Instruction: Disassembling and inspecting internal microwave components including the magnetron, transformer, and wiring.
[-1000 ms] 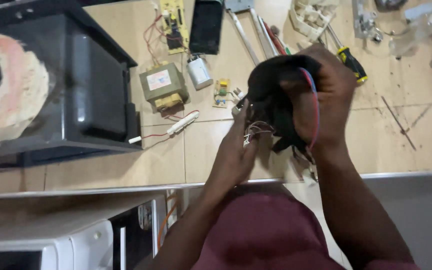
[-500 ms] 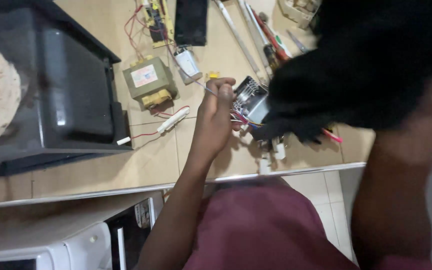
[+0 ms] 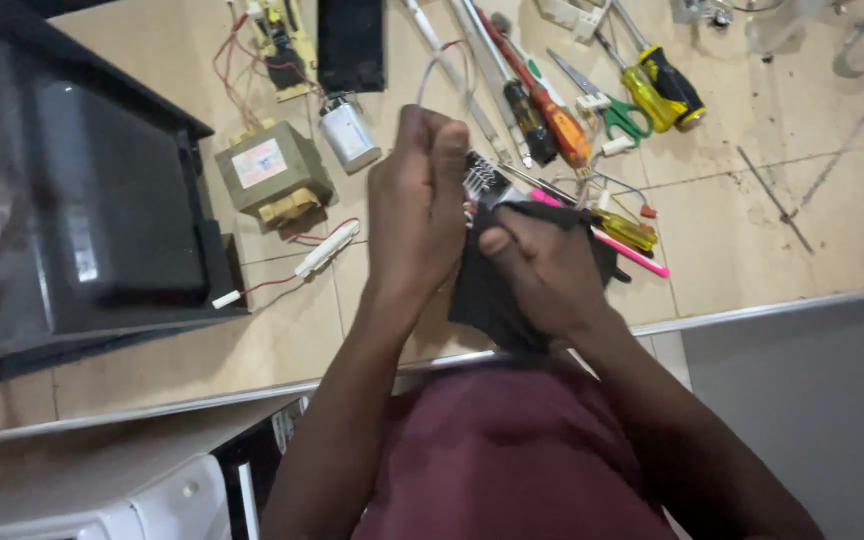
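Beside the transformer (image 3: 274,178) with its pale rectangular label, both hands' grips pinch: left hand (image 3: 418,205) wires (image 3: 442,62), right hand (image 3: 544,268) a black part (image 3: 482,295).

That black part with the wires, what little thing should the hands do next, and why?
Probably a gentle pull on the wires, as a guess. The left hand is closed on thin wires that loop up from the black part, and the right hand grips that part from the other side. With both holds set, easing the wires out looks like the natural small move.
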